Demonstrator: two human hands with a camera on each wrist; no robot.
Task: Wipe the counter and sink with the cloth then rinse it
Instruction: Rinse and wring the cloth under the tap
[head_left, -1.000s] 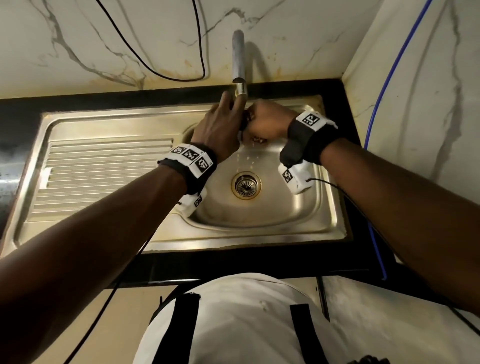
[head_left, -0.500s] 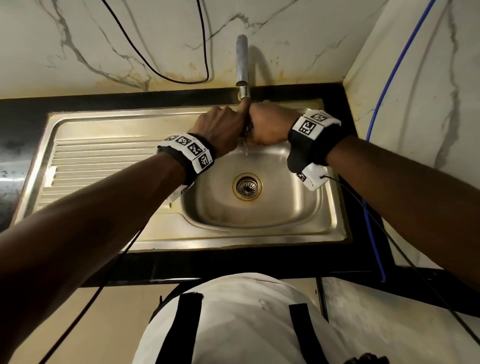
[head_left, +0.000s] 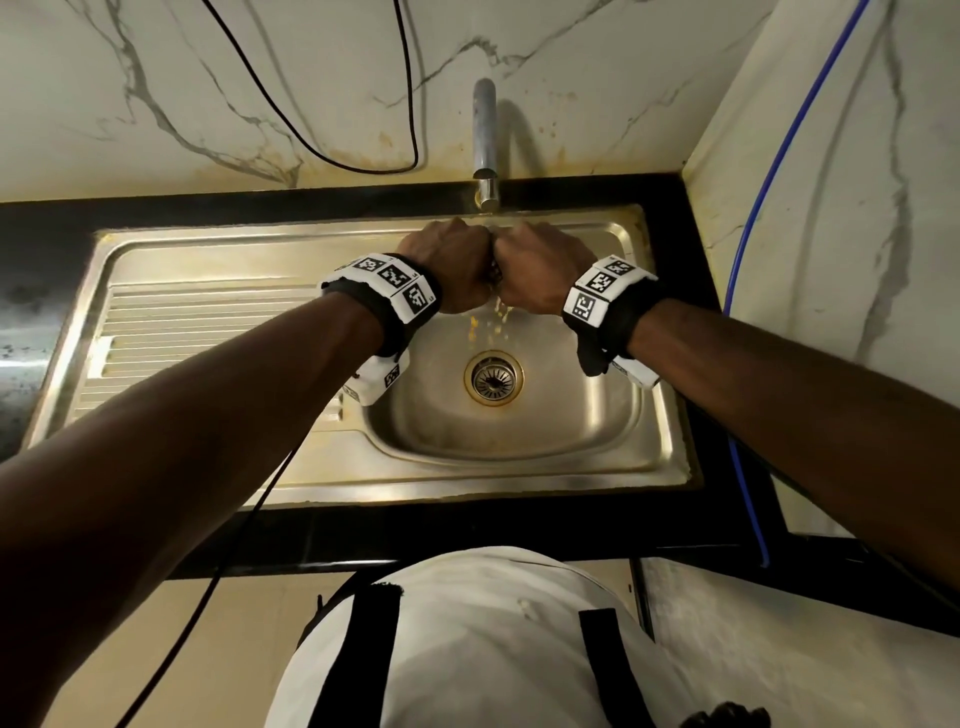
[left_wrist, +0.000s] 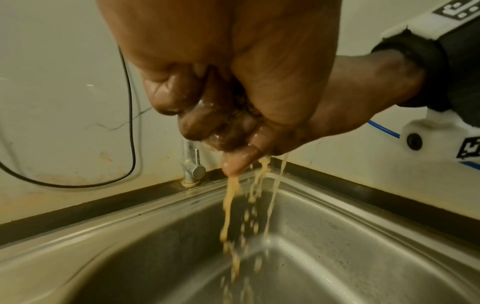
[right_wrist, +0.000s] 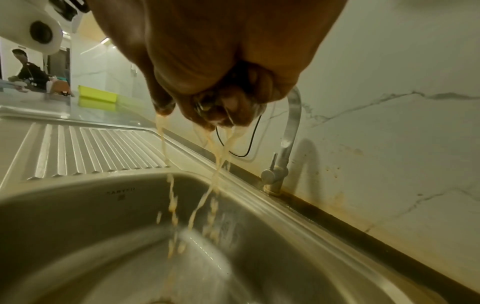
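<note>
Both fists meet knuckle to knuckle just under the faucet (head_left: 484, 140) spout, above the back of the steel sink (head_left: 519, 441). My left hand (head_left: 447, 265) and right hand (head_left: 540, 270) squeeze the cloth (head_left: 493, 273) between them. Only a dark, wet scrap of the cloth (left_wrist: 244, 109) shows between the curled fingers, and the same cloth (right_wrist: 205, 102) peeks out in the right wrist view. Yellowish water (left_wrist: 228, 205) streams from the fists into the basin towards the drain (head_left: 493, 378). The left hand (left_wrist: 168, 61) and right hand (left_wrist: 298, 92) press tight together.
A ribbed drainboard (head_left: 208, 332) lies left of the basin, with the black counter (head_left: 467, 525) framing the sink. A black cable (head_left: 410, 104) hangs on the marble wall and a blue tube (head_left: 769, 156) runs down the right wall. A green tray (right_wrist: 97, 94) and another person (right_wrist: 28, 70) are far left.
My left fingers, first reaching up at the spout, have curled into a fist. Both hands have closed against each other and more yellowish water now falls into the basin.
</note>
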